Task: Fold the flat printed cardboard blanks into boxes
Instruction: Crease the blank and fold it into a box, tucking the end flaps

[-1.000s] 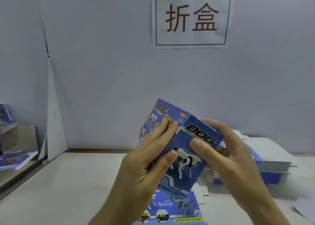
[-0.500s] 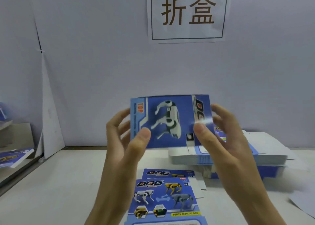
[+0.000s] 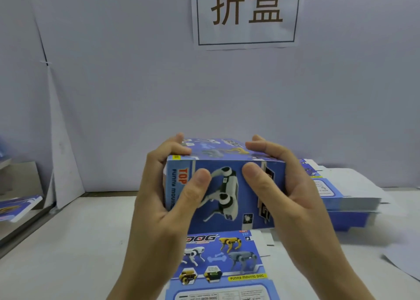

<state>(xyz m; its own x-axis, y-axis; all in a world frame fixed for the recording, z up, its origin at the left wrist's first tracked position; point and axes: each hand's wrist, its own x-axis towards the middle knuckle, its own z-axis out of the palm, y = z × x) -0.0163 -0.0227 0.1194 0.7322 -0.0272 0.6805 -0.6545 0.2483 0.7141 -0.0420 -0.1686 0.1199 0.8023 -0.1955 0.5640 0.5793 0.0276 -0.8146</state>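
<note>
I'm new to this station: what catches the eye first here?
A blue box printed with a robot dog, gripped at centre by the left hand and right hand. A flat blank lies under it, a stack of blanks sits at right, and a sign with two large characters hangs above.

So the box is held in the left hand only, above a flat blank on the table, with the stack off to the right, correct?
No: the head view shows both the left hand and the right hand gripping the box. The rest holds: it is above a flat blank on the table, with the stack to the right.
</note>
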